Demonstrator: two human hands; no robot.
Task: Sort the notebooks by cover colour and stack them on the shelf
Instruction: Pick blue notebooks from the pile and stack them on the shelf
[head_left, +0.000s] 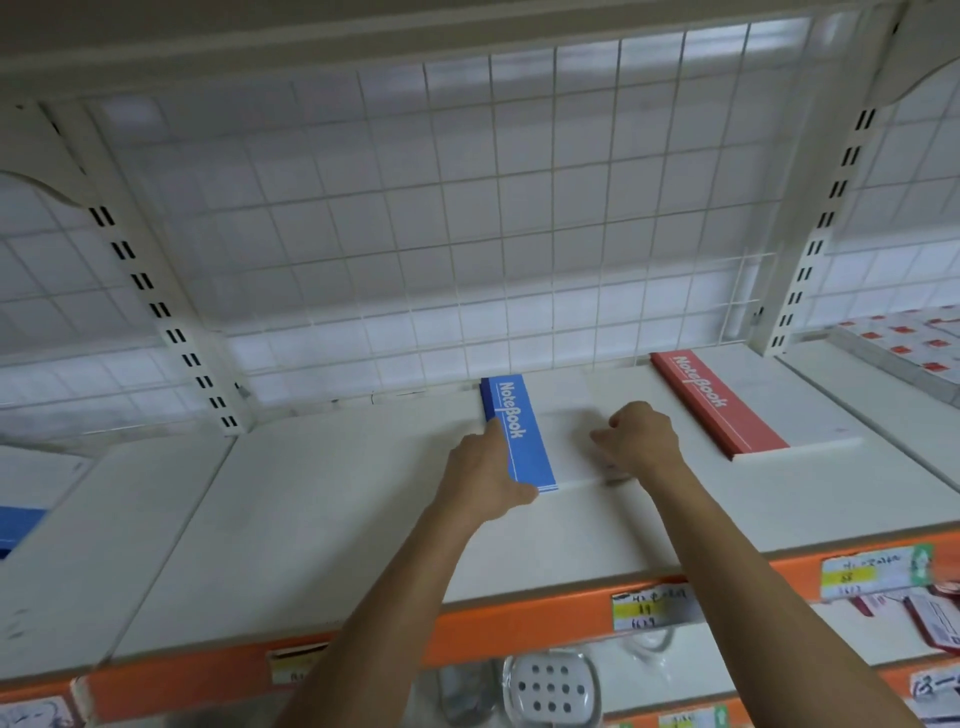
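Observation:
A blue-spined notebook (522, 441) with a white cover lies flat at the back middle of the white shelf (322, 519). My left hand (488, 478) presses its straight fingers along the blue spine's left edge, thumb at the front corner. My right hand (639, 436) sits at the notebook's right side with its fingers curled down onto the white cover's edge; the contact is blurred. A red-spined notebook (719, 405) lies flat further right on the same shelf, apart from both hands.
A white wire grid (467, 234) closes the back, between slotted uprights (171, 332). An orange price strip (519, 623) with labels runs along the front edge. A blue item (15, 525) sits far left, red-and-white packs (914, 348) far right, plastic goods (550, 686) below.

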